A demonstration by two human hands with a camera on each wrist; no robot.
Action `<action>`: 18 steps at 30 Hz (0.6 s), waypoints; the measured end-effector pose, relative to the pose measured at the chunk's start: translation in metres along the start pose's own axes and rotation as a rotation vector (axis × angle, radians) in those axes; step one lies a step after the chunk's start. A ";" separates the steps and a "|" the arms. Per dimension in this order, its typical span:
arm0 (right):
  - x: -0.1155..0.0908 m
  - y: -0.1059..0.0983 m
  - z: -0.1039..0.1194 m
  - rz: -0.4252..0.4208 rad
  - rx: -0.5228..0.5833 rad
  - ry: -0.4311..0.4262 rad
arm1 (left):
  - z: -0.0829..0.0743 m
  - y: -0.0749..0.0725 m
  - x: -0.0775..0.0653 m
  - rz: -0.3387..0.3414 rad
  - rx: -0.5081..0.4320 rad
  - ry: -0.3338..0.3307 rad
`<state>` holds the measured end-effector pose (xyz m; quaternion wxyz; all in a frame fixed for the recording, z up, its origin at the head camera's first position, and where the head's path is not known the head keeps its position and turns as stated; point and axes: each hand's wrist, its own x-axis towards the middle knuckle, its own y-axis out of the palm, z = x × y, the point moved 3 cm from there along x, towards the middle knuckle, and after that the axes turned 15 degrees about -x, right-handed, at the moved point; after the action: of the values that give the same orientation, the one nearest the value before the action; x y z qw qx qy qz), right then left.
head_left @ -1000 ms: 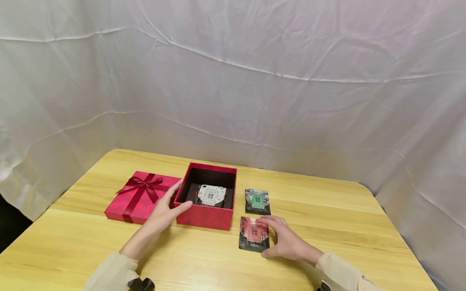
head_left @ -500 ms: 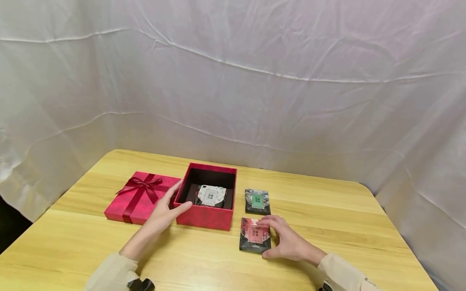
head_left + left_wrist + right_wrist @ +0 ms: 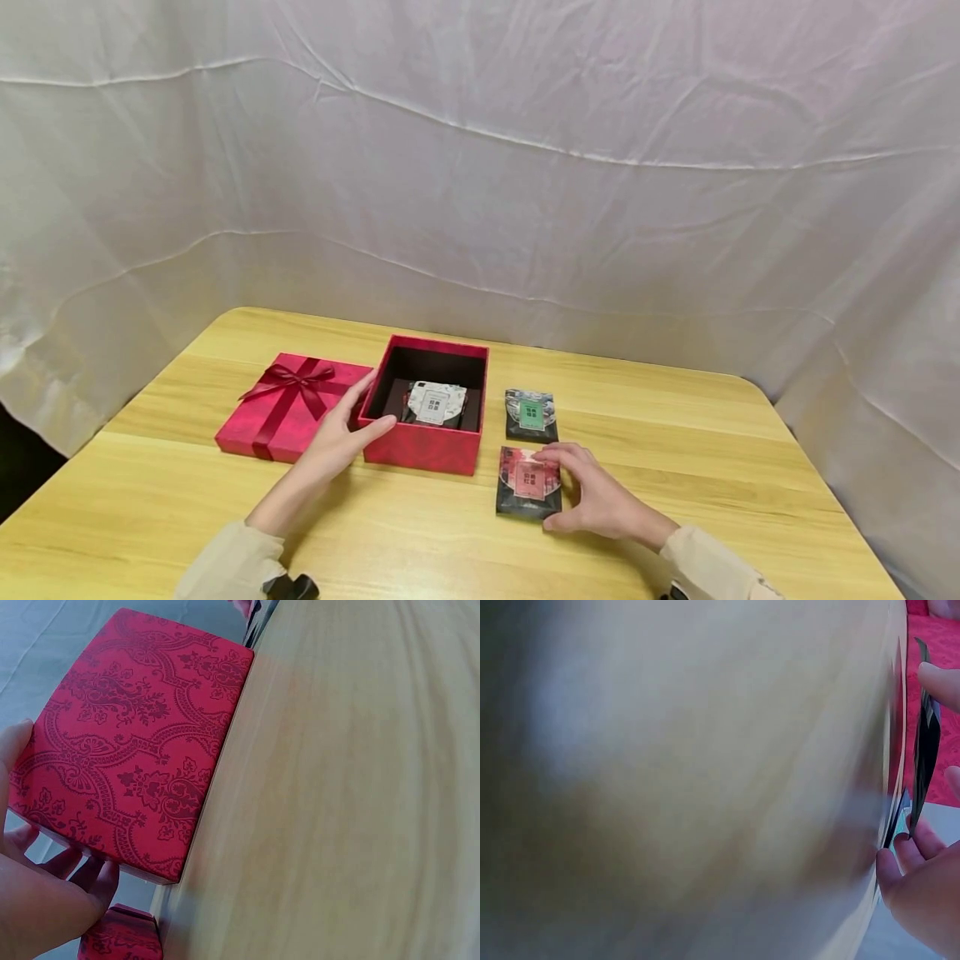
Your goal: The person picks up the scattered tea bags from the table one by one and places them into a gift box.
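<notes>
A red box [image 3: 423,450] with dark inner walls stands without its lid at the table's centre. My left hand [image 3: 337,437] rests at its front left corner, thumb by the front rim and straight fingers along the left side. A tea packet with a white label [image 3: 435,404] lies inside; what is under it is mostly hidden. To the right, my right hand [image 3: 592,500] pinches a black tea sachet with a red label [image 3: 529,485] by its right side. In the right wrist view this sachet [image 3: 928,746] appears edge-on between thumb and fingers, seemingly raised off the wood.
Left of the box lies its red lid [image 3: 300,408] with a ribbon bow. A sachet with a green label [image 3: 531,417] lies flat behind the right hand. White cloth [image 3: 480,167] hangs behind the wooden table [image 3: 420,542].
My right hand has shifted slightly right, and the red-labelled sachet has moved right with it. The left hand and the box stay put.
</notes>
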<state>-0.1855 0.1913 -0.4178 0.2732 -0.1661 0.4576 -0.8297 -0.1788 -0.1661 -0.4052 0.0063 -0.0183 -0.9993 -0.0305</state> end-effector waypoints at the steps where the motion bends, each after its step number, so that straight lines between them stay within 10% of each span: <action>1: 0.000 -0.001 0.000 -0.001 0.001 0.003 | 0.000 0.000 0.000 -0.001 0.001 -0.001; 18: 0.003 -0.018 0.001 -0.043 -0.004 0.069 | 0.005 -0.001 0.003 -0.006 0.001 -0.009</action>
<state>-0.1925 0.1963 -0.4017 0.2389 -0.1480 0.4648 -0.8396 -0.1815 -0.1669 -0.4104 0.0018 -0.0156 -0.9994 -0.0298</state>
